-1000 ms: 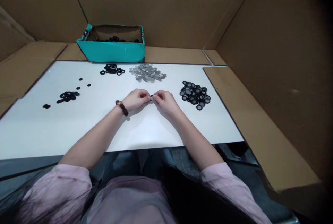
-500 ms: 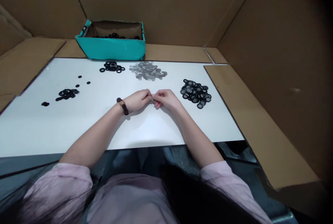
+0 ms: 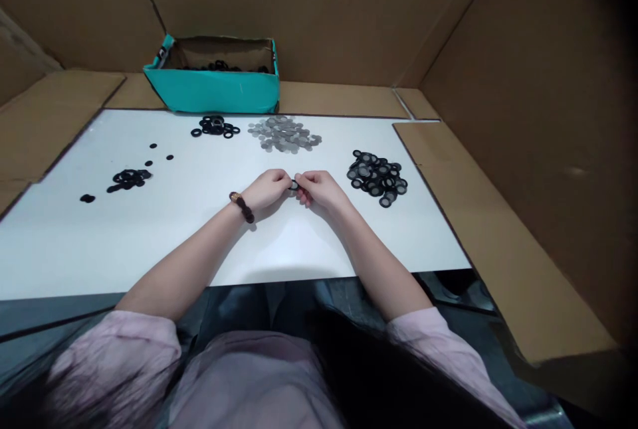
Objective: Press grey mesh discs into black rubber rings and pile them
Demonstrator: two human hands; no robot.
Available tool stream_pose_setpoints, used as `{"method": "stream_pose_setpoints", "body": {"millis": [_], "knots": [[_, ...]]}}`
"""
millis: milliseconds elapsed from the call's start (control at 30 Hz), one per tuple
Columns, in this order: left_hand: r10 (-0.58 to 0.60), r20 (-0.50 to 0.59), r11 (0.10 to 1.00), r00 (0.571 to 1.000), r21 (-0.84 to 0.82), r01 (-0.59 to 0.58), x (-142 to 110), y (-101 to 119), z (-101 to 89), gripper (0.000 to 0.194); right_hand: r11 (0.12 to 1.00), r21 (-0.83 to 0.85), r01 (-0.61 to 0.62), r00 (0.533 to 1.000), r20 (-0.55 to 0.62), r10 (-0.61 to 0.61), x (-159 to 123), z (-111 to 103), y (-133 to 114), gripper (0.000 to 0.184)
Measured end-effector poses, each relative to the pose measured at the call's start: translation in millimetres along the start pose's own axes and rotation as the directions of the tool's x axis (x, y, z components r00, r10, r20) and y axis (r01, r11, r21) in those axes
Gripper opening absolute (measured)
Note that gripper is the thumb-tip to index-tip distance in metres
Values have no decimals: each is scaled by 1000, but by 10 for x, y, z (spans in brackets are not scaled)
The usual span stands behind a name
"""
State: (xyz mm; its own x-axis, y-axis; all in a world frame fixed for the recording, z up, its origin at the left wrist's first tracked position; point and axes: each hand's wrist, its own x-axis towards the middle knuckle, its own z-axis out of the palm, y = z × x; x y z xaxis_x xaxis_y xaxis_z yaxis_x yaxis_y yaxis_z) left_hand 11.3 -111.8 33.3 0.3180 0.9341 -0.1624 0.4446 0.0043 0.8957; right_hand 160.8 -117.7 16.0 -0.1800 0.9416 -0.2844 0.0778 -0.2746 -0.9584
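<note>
My left hand (image 3: 272,188) and my right hand (image 3: 319,188) meet over the middle of the white table. Between their fingertips they pinch one small black ring with a grey disc in it (image 3: 294,185). Both hands are closed on it, the right from its right edge, the left from its left. Just beyond them lies a heap of grey discs (image 3: 284,135). To the right is a pile of black rings with grey centres (image 3: 377,176). Plain black rings (image 3: 216,127) form a group at the back left.
A turquoise box (image 3: 219,91) with black rings inside stands behind the table's far edge. More black pieces (image 3: 129,178) lie at the left, with a few loose black discs (image 3: 170,157) near them. Cardboard walls (image 3: 339,17) enclose the back and sides of the white table (image 3: 60,243).
The piece between my fingers has turned, so its black rim and grey middle now show. My left wrist has rotated slightly, and the bracelet shifted right. The piles are unchanged.
</note>
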Motion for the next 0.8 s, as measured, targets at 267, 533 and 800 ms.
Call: {"method": "stream_pose_setpoints", "body": {"millis": [267,533,800], "knots": [[-125,279,989,952,-37,140,-48,52,-187,23,991,-114,74,979,198,-51,-21,-43,-17,39],[-167,249,964,954,-163,211,-6,71,-187,23,993,-76,93,977,198,-77,-59,-65,-24,34],[-172,123,937,977,-285,200,-6,48,-119,24,999,47,24,997,74,-27,-62,14,-51,31]]}}
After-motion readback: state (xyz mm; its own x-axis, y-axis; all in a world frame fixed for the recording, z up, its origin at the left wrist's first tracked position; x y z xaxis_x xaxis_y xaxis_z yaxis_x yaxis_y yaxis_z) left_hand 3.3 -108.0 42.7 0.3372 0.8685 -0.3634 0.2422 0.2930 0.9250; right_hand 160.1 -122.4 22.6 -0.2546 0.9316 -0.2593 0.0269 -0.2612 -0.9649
